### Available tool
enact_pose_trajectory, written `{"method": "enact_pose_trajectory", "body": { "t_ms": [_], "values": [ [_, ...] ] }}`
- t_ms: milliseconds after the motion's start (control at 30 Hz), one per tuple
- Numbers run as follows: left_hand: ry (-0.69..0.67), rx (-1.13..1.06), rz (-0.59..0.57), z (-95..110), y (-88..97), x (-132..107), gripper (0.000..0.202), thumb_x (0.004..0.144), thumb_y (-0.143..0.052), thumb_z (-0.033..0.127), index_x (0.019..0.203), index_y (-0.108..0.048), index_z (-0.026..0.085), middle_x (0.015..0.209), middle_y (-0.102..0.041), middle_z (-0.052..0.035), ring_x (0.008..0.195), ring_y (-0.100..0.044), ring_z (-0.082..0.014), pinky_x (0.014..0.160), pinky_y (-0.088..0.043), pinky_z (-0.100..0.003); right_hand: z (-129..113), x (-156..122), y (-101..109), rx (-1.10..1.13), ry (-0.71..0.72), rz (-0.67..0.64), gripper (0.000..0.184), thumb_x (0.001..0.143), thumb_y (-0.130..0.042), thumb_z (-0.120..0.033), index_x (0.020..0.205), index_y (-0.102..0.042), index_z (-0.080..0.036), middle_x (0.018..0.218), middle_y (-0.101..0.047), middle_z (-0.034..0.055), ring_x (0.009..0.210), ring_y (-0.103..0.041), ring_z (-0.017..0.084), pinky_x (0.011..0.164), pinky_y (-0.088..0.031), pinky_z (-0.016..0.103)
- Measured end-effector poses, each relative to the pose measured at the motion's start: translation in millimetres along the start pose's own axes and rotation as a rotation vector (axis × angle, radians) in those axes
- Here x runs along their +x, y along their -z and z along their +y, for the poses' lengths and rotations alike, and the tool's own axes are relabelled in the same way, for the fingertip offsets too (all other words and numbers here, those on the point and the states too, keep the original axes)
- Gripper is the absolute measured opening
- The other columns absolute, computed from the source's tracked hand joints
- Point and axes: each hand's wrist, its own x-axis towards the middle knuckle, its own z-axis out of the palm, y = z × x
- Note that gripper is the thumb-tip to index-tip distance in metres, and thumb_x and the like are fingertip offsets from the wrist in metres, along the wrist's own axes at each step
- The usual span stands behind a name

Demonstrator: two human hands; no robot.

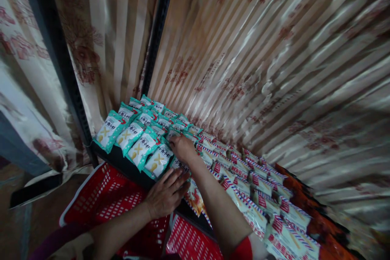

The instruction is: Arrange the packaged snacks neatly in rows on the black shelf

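Several teal and white snack packets (134,136) lie in rows at the left end of a dark shelf (128,166). My left hand (167,195) rests flat at the shelf's front edge, fingers stretched out over a teal packet (179,165) and an orange packet (195,199). My right hand (182,147) reaches further in, its fingers curled down onto the teal packets in the middle of the row; what they grip is hidden. Red, white and blue striped packets (262,199) fill the shelf to the right of my right arm.
A red plastic basket (103,195) sits below the shelf's front edge, and a second red basket (189,243) is beside it. Striped, flowered curtain cloth (258,57) hangs behind and around the shelf. Black metal rack posts (158,28) stand at the left and back corner.
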Motion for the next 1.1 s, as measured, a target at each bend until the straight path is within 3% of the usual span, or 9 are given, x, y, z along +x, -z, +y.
{"method": "enact_pose_trajectory", "body": {
  "t_ms": [267, 467, 700, 833, 933, 1033, 1100],
  "values": [
    [0.01, -0.019, -0.043, 0, 2.1, 0, 0.041, 0.091, -0.048, 0.032, 0.131, -0.05, 0.022, 0.149, -0.035, -0.0017, 0.139, -0.025, -0.025, 0.114, -0.022, -0.045, -2, 7, -1, 0.079, -0.016, 0.016, 0.024, 0.086, -0.048, -0.019, 0.096, -0.069, -0.024, 0.098, -0.071, 0.0048, 0.092, -0.064, 0.017, 0.073, -0.042, 0.024],
    [0.019, 0.023, -0.099, 0, 9.8, 6, 0.045, 0.092, -0.044, 0.026, 0.136, -0.044, 0.02, 0.149, -0.035, -0.0014, 0.14, -0.019, -0.0243, 0.117, -0.011, -0.047, -2, 6, -3, 0.08, 0.0, 0.056, 0.023, 0.087, -0.048, -0.02, 0.096, -0.069, -0.024, 0.097, -0.071, 0.0058, 0.092, -0.064, 0.018, 0.073, -0.042, 0.025],
    [0.032, 0.04, -0.116, 0, 6.3, 4, 0.045, 0.093, -0.043, 0.03, 0.137, -0.043, 0.018, 0.151, -0.03, -0.0016, 0.141, -0.017, -0.0248, 0.116, 0.001, -0.051, 1, 4, -4, 0.163, 0.022, 0.084, 0.024, 0.086, -0.047, -0.019, 0.094, -0.069, -0.023, 0.093, -0.071, 0.0043, 0.091, -0.063, 0.018, 0.075, -0.043, 0.025],
    [0.038, -0.009, -0.118, 0, 4.9, 4, 0.043, 0.092, -0.045, 0.032, 0.133, -0.047, 0.02, 0.149, -0.035, 0.0004, 0.14, -0.02, -0.0233, 0.117, 0.0, -0.049, 16, -17, -5, 0.399, -0.009, 0.323, 0.027, 0.088, -0.046, -0.025, 0.105, -0.066, -0.021, 0.109, -0.067, 0.006, 0.102, -0.06, 0.018, 0.088, -0.044, 0.028],
    [0.046, -0.032, -0.095, 1, 4.6, 5, 0.041, 0.091, -0.046, 0.03, 0.13, -0.051, 0.02, 0.145, -0.042, 0.0, 0.139, -0.024, -0.0225, 0.118, -0.006, -0.048, 29, -54, -11, 0.561, -0.1, 0.566, 0.031, 0.091, -0.04, -0.03, 0.106, -0.065, -0.02, 0.109, -0.067, 0.0083, 0.101, -0.06, 0.019, 0.092, -0.045, 0.033],
    [0.062, -0.041, -0.055, 2, 4.4, 5, 0.038, 0.09, -0.047, 0.027, 0.126, -0.055, 0.019, 0.145, -0.041, -0.0006, 0.139, -0.025, -0.0233, 0.118, -0.011, -0.047, 34, -100, -30, 0.594, -0.242, 0.769, 0.036, 0.092, -0.036, -0.037, 0.108, -0.063, -0.019, 0.114, -0.064, 0.0109, 0.11, -0.057, 0.022, 0.097, -0.043, 0.042],
    [0.059, -0.035, -0.056, 3, 4.5, 4, 0.037, 0.09, -0.047, 0.027, 0.125, -0.055, 0.019, 0.147, -0.038, -0.001, 0.139, -0.025, -0.0241, 0.118, -0.012, -0.047, 31, -130, -48, 0.623, -0.338, 0.804, 0.039, 0.093, -0.034, -0.04, 0.111, -0.061, -0.019, 0.125, -0.058, 0.0125, 0.12, -0.051, 0.023, 0.101, -0.04, 0.046]
  ]
}}
